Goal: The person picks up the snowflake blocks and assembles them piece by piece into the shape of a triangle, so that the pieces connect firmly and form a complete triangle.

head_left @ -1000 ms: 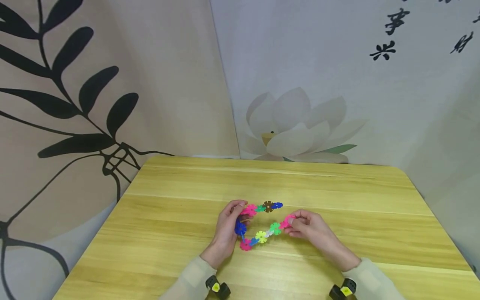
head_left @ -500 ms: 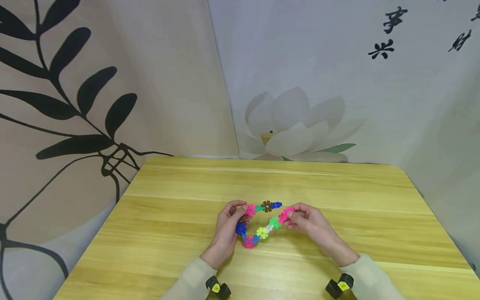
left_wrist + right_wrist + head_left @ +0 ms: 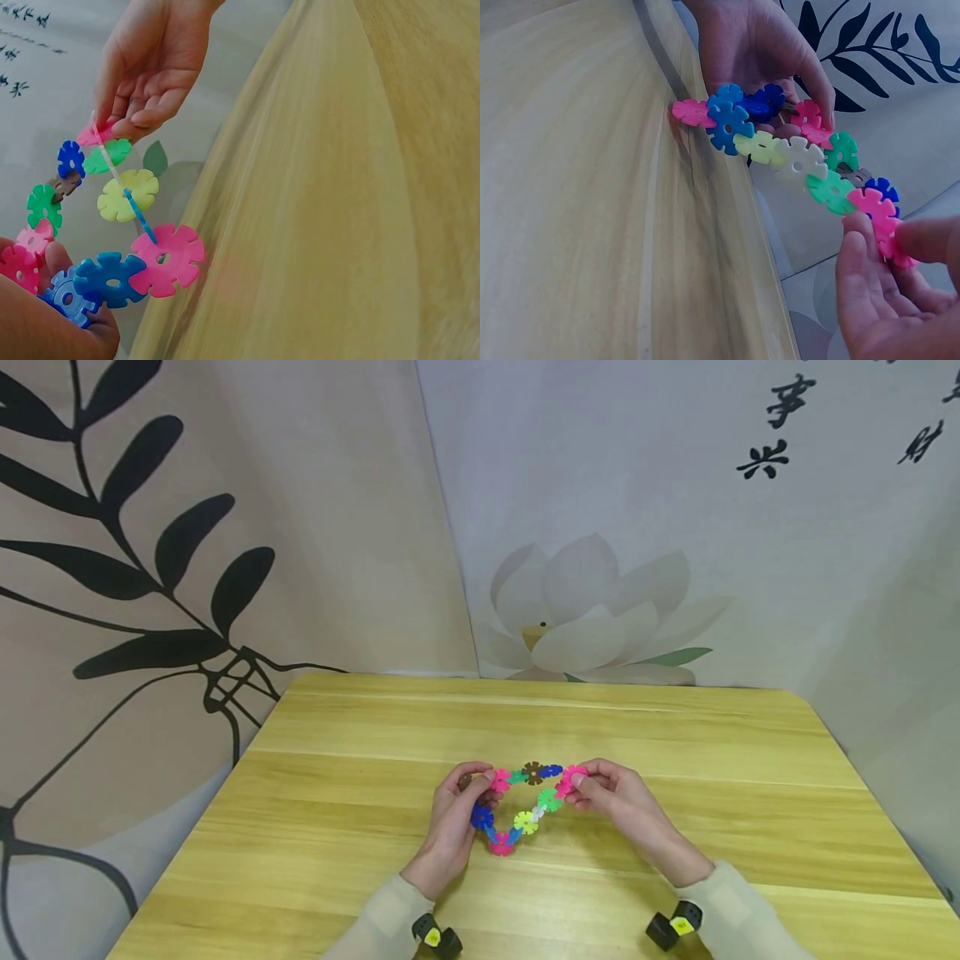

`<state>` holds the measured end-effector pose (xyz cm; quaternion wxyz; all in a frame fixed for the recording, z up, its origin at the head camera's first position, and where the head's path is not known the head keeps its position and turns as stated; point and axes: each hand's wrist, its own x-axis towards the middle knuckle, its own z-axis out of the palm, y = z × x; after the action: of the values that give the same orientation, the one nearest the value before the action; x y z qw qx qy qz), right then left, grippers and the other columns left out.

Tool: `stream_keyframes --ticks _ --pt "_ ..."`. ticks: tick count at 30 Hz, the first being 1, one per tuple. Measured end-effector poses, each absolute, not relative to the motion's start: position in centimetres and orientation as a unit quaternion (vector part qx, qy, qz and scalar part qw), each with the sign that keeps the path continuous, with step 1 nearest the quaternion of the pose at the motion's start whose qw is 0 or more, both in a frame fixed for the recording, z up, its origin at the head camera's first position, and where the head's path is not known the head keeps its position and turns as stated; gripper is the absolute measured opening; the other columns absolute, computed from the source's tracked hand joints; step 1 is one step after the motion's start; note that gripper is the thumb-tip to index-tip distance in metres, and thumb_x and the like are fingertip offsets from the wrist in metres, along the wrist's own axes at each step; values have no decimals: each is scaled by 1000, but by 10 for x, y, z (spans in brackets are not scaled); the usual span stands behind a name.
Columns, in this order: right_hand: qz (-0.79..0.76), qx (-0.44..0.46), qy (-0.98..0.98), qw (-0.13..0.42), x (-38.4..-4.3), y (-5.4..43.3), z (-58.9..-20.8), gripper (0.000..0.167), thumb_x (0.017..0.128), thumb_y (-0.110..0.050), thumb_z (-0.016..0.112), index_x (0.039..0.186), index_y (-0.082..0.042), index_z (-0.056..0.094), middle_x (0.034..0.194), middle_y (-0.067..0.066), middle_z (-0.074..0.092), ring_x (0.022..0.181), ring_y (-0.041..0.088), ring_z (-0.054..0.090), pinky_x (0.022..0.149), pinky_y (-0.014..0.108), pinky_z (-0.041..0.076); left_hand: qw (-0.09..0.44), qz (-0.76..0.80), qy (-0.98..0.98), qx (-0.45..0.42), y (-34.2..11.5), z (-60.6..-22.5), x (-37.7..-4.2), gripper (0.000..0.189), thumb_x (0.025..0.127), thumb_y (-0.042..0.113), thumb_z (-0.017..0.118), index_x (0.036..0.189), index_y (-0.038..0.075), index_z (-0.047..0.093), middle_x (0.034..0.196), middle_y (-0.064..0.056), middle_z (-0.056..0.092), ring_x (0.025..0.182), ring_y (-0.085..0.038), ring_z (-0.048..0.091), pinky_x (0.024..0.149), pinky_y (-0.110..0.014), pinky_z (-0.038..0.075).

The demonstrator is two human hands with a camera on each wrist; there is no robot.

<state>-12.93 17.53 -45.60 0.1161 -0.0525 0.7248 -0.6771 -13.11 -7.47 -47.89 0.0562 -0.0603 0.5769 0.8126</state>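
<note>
A chain of notched plastic snowflake discs (image 3: 526,822), in pink, blue, yellow, white, green and brown, is held up between both hands in a loop shape. My left hand (image 3: 448,827) grips the loop's left side, thumb over a pink disc, with the dark blue disc (image 3: 482,816) by its palm. My right hand (image 3: 630,810) pinches the pink end discs (image 3: 885,217) between thumb and fingers. Right by those pink discs is the dark blue end disc (image 3: 551,771); whether the two touch is unclear. In the left wrist view a pink disc (image 3: 169,259) hangs nearest the camera.
Beneath the hands lies a wooden table (image 3: 337,793). A cloth backdrop with a printed lotus (image 3: 585,610) and dark leaves (image 3: 187,539) stands behind its far edge. Each wrist wears a black camera, such as the right one (image 3: 675,927).
My right hand has moved up and slightly left, bringing the pink end discs to the dark blue end disc and narrowing the gap in the loop. My left hand stays almost still.
</note>
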Motion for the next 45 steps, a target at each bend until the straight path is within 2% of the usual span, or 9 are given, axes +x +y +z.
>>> stream_keyframes --ticks 7,17,24,28,35,40,45 --pt "-684 -36 720 112 -131 174 -456 25 106 -9 58 120 11 57 105 17 69 96 24 71 93 42 59 49 813 576 -63 -74 -480 -131 27 99 13 69 119 -3 62 97 -6 65 83 -16 66 78 -30 58" --pt "-690 -33 715 109 -130 174 -457 27 106 -10 58 122 12 56 106 17 69 97 24 71 95 44 58 43 809 583 -70 -73 -480 -131 29 97 11 69 120 -5 61 95 -5 66 81 -16 66 78 -30 59" --pt "-693 -37 711 109 -130 174 -456 26 106 -9 57 121 13 56 106 17 69 97 23 71 92 37 60 47 804 589 -68 -73 -480 -131 34 96 8 69 123 -9 59 95 -6 65 81 -16 66 78 -30 59" --pt "-694 -45 710 109 -130 174 -455 29 106 -11 58 121 14 56 104 16 69 96 22 70 91 35 60 48 801 593 -68 -73 -481 -131 30 95 8 70 120 -8 62 94 -6 65 80 -15 67 77 -30 59" --pt "-676 -51 729 98 -131 172 -453 27 106 -12 60 119 11 59 102 17 71 95 24 71 91 39 60 56 800 593 -64 -73 -481 -131 35 96 11 72 122 -9 60 94 -6 66 81 -16 67 80 -32 60" --pt "-660 -54 745 78 -131 173 -450 24 105 -10 60 117 11 61 100 18 71 93 25 72 88 36 61 69 802 591 -57 -73 -481 -130 38 93 15 78 122 -3 61 98 -7 69 85 -18 68 82 -33 59" --pt "-655 -59 750 70 -133 173 -449 23 105 -9 61 116 11 63 98 17 72 89 24 72 87 40 61 70 806 585 -53 -72 -482 -129 33 88 8 82 114 3 63 97 -7 70 82 -18 67 80 -32 59"
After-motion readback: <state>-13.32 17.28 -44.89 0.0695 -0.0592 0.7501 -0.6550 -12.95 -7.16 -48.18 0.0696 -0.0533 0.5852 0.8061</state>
